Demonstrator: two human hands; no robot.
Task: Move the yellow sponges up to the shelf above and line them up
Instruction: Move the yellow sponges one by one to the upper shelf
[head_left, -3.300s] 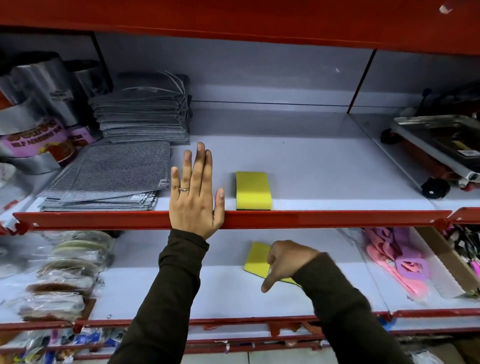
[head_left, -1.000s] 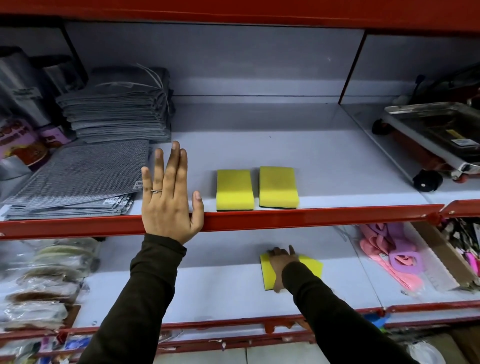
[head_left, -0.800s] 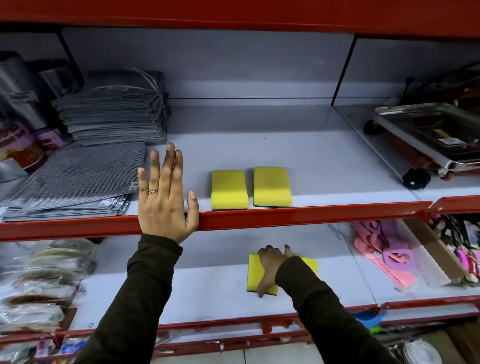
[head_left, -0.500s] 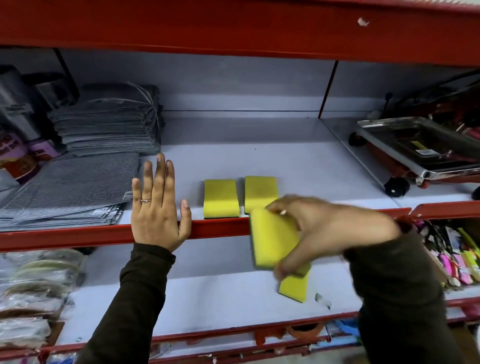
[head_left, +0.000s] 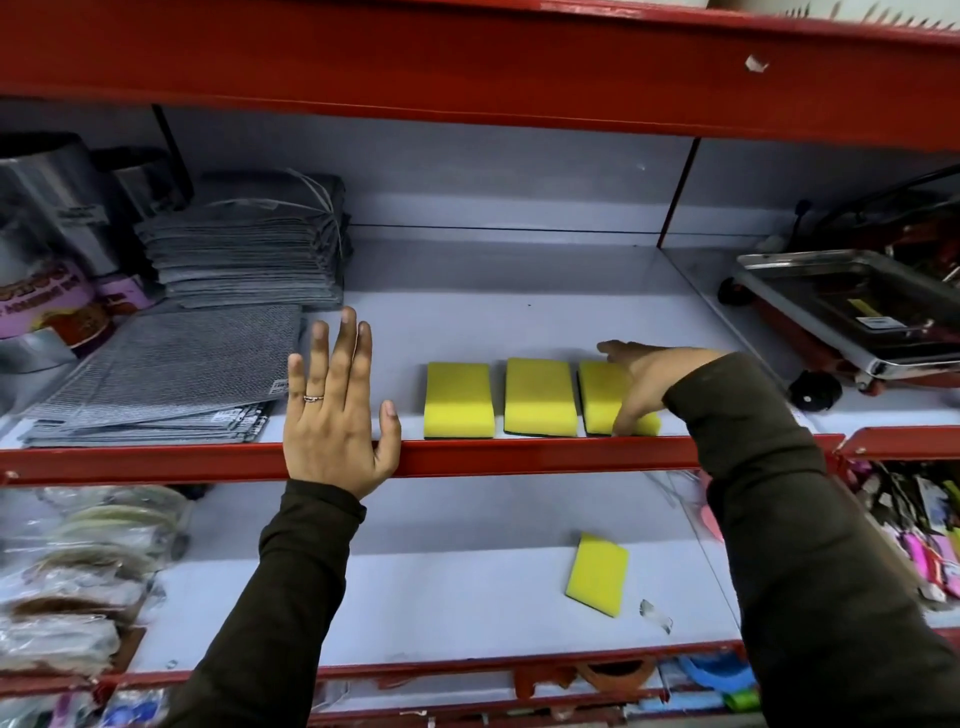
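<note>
Three yellow sponges lie in a row near the front of the upper shelf (head_left: 519, 312): the left sponge (head_left: 457, 399), the middle sponge (head_left: 540, 396) and the right sponge (head_left: 600, 397). My right hand (head_left: 641, 382) rests on the right sponge, thumb at its front edge and fingers over its far side. My left hand (head_left: 335, 415) lies flat with fingers spread on the red front rail (head_left: 519, 457), holding nothing. One more yellow sponge (head_left: 597, 574) lies tilted on the lower shelf (head_left: 389, 597).
Stacks of grey mesh cloths (head_left: 176, 374) fill the upper shelf's left side, with foil rolls (head_left: 47, 249) behind. A steel tray on wheels (head_left: 852, 312) sits at the right beyond a divider. Bagged scrubbers (head_left: 67, 582) and pink items (head_left: 924, 545) flank the lower shelf.
My right hand lifted a sponge from the lower shelf and set it down to the right of the two on the upper shelf. The left hand stayed on the rail.
</note>
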